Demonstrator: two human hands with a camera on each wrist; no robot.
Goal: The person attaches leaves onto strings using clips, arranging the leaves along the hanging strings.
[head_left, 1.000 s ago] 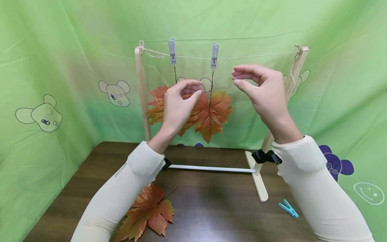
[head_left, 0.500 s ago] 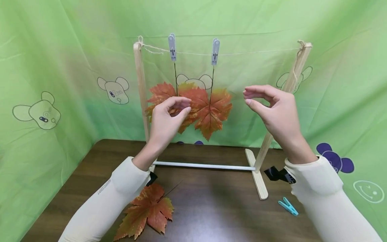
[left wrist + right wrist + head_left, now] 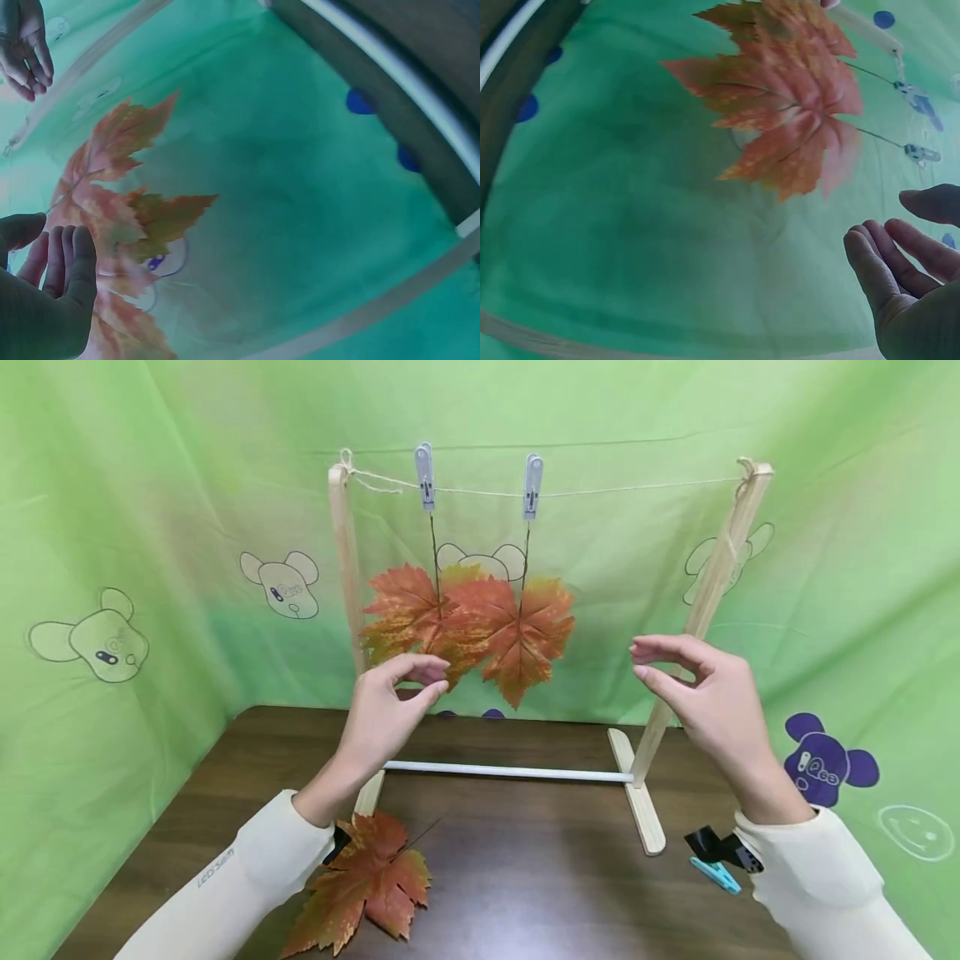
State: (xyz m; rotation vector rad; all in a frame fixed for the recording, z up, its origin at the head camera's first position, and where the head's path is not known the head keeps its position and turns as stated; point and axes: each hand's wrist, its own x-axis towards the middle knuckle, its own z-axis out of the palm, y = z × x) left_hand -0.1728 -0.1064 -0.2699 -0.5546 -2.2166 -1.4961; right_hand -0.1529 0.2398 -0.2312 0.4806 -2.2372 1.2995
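Note:
Two orange maple leaves hang by their stems from a string (image 3: 622, 490), each held by a grey clothespin. The left clothespin (image 3: 425, 477) and the right clothespin (image 3: 532, 487) stand upright on the string. My left hand (image 3: 386, 710) is in front of the left hanging leaf (image 3: 405, 610), fingers loosely bent, thumb apart, holding nothing. To the right of the right hanging leaf (image 3: 525, 635), my right hand (image 3: 708, 702) floats before the wooden post, also holding nothing. A third maple leaf (image 3: 382, 885) lies on the table below my left forearm. A blue clothespin (image 3: 716, 874) lies by my right wrist, partly covered.
The string runs between two wooden posts; the right post (image 3: 720, 568) stands on a flat wooden foot (image 3: 637, 802). A white bar (image 3: 510, 771) joins the posts low down. Behind the brown table (image 3: 510, 860) hangs a green printed curtain (image 3: 615, 410).
Both hands have come down and spread apart, away from the string, my left toward the left and my right toward the right. The hanging leaves and clothespins stay on the string.

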